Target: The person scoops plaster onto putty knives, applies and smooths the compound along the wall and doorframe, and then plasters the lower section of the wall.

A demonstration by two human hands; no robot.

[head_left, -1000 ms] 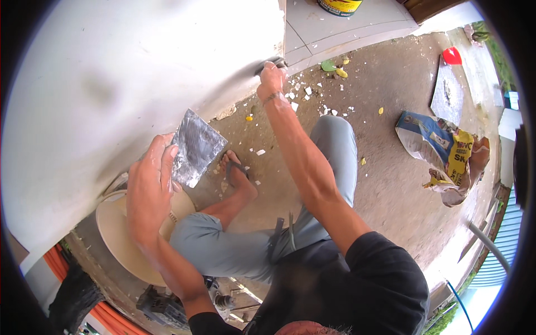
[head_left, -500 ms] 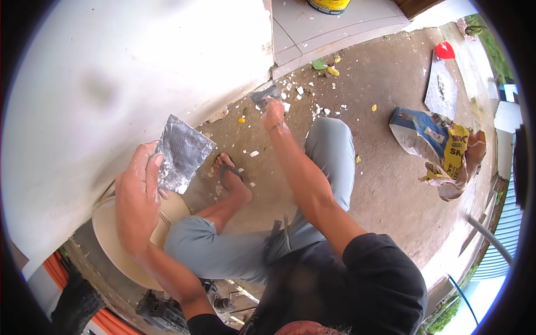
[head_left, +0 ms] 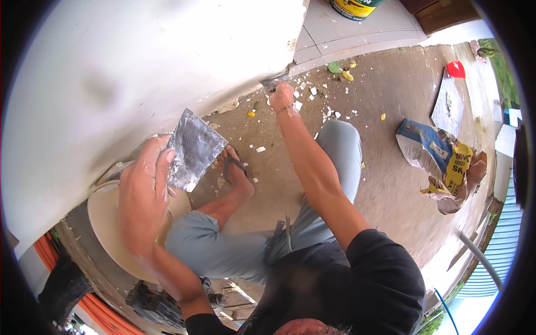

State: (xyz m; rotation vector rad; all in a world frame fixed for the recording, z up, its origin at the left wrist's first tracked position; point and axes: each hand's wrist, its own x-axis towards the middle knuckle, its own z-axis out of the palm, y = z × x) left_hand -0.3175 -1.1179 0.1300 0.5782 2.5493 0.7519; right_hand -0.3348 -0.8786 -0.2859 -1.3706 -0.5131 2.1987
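Note:
My left hand grips a square grey plate smeared with whitish material, held up left of centre. My right hand reaches forward, closed on a grey flat blade at the lower edge of the white wall, beside its corner; the blade's handle is hidden in my fingers. White flakes lie scattered on the floor around that spot. A beige basin stands under and behind my left hand.
A tiled step bears a yellow-and-green bucket. At right lie a torn paper sack, a grey board and a red object. My legs and sandalled foot are below. Orange pipes and dark machinery are at lower left.
My right hand with the blade dropped away from the wall's corner, then moved back toward the wall's lower edge. The view has shifted slightly. My left hand still holds the plate.

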